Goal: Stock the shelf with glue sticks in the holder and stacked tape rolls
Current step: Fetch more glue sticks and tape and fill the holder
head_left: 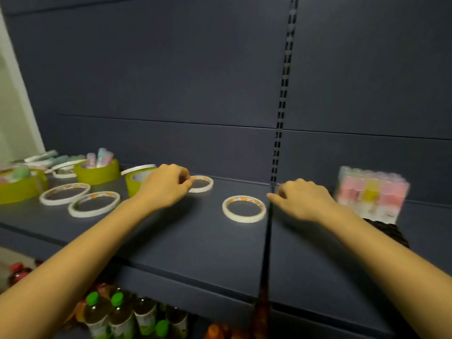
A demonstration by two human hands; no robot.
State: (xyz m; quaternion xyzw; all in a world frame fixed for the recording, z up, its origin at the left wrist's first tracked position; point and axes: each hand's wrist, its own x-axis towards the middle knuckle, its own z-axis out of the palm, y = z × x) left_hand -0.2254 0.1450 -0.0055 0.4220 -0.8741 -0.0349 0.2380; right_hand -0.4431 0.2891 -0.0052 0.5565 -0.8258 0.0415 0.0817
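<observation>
Two dark shelf boards, slotted back panel behind.

white tape rolls flat, scattered singly on shelf | glue sticks upright in green holder

dim indoor light, motion blur, edges warped
</observation>
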